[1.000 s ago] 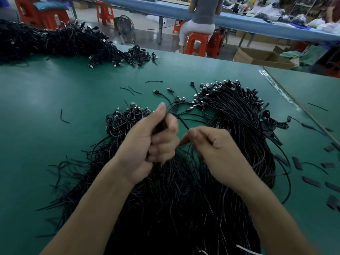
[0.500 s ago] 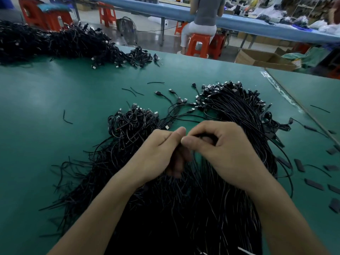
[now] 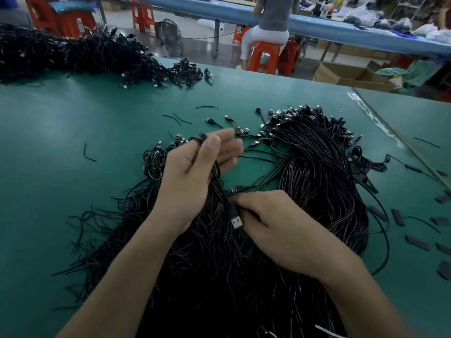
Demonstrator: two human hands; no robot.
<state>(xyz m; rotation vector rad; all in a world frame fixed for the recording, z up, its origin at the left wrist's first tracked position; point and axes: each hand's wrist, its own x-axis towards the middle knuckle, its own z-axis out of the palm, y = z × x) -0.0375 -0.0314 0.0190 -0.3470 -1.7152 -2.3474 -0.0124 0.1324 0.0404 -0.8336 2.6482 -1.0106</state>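
My left hand [image 3: 192,172] is raised over the green table [image 3: 73,132], palm toward me. Its thumb pinches a black USB cable [image 3: 220,185] against the fingers. The cable runs down to a silver USB plug [image 3: 236,222]. My right hand [image 3: 275,223] pinches the cable just above that plug with curled fingers. Beneath both hands lies a big heap of black cables [image 3: 322,181], their plug ends bunched at the far side.
A smaller tangle of coiled cables [image 3: 156,159] lies left of my left hand. Another long cable pile [image 3: 73,52] runs along the far left. Flat black pieces [image 3: 397,217] and short wire offcuts [image 3: 89,154] are scattered about. Beyond the table a person [image 3: 273,20] sits on an orange stool.
My hands, which were together over the heap, have parted. The left rose with the cable, the right dropped toward me, and the USB plug now shows between them.
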